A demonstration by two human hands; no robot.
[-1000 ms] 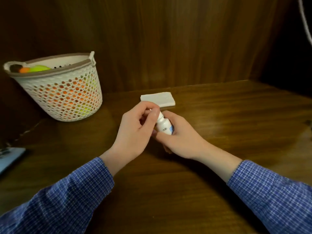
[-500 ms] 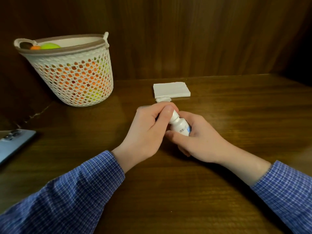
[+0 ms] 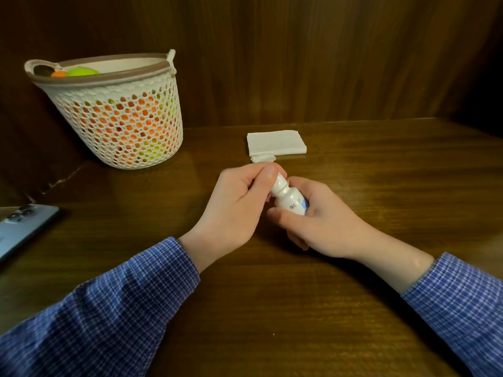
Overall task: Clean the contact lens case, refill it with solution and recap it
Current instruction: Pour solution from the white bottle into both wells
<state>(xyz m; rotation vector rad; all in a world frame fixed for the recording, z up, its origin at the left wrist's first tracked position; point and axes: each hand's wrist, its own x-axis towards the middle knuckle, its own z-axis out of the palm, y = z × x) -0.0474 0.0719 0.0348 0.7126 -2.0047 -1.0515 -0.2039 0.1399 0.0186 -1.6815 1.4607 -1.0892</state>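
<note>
The right hand (image 3: 321,219) is closed around the body of a small white solution bottle (image 3: 291,198), which is tilted with its top toward the far left. The left hand (image 3: 239,205) is closed on the bottle's cap (image 3: 279,180), thumb and fingertips pinching it. Whether the cap is being loosened or tightened cannot be determined.

Task status: the contact lens case (image 3: 262,158) appears as a small white object on the wooden desk (image 3: 381,172), just beyond the hands and touching the near edge of a folded white tissue (image 3: 275,142). Only a part of it is visible; whether it is capped, cleaned or filled cannot be told. Judged from the layout, the work is at the solution-handling stage, and recapping of the case likely remains.

Surroundings: a perforated white basket (image 3: 119,126) holding orange and yellow-green items stands at the far left, well apart from the hands. A phone (image 3: 24,227) lies at the left edge. Neither obstructs the work. The path from the bottle to the case is short and clear; the tissue beside the case is the only adjacent item.
</note>
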